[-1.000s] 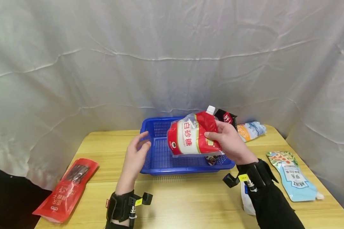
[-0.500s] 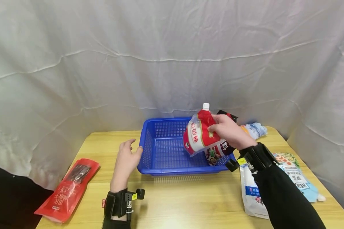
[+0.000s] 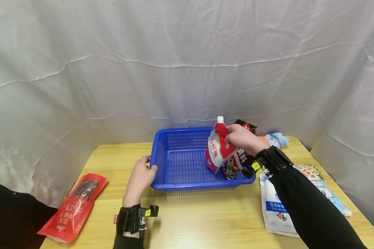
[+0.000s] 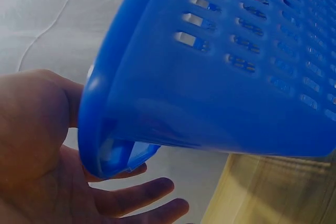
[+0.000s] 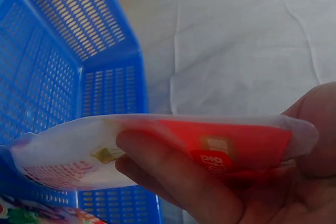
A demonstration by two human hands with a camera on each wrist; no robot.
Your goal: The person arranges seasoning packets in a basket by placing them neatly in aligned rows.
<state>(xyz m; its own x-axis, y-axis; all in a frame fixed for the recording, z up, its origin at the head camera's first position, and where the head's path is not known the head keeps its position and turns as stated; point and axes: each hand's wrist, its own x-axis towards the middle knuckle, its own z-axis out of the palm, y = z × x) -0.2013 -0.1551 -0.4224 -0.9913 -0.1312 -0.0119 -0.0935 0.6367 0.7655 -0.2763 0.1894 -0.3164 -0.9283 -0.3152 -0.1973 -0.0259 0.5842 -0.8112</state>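
Observation:
My right hand (image 3: 244, 140) grips a red-and-white spouted pouch of white sugar (image 3: 214, 152) near its top. The pouch hangs tilted, white cap up, with its lower end inside the blue plastic basket (image 3: 187, 185). Just beside it in the basket stands a dark seasoning packet (image 3: 232, 167), partly hidden by my hand. In the right wrist view, the fingers (image 5: 157, 161) lie across the pouch's face. My left hand (image 3: 140, 176) holds the basket's left rim; the left wrist view has the rim (image 4: 97, 108) between thumb and index finger, the other fingers extended below.
A red packet of dried chili (image 3: 74, 207) lies at the left of the wooden table (image 3: 199, 221). On the right are a white salt bag (image 3: 275, 211), a light-blue Heinz pouch (image 3: 314, 178) partly under my sleeve, and a blue-orange packet (image 3: 277, 139) behind. A grey curtain (image 3: 187, 69) hangs behind.
My right hand has carried the sugar pouch rightward and lower into the basket, turning it more upright. My left hand drew back left, then took hold of the basket's rim.

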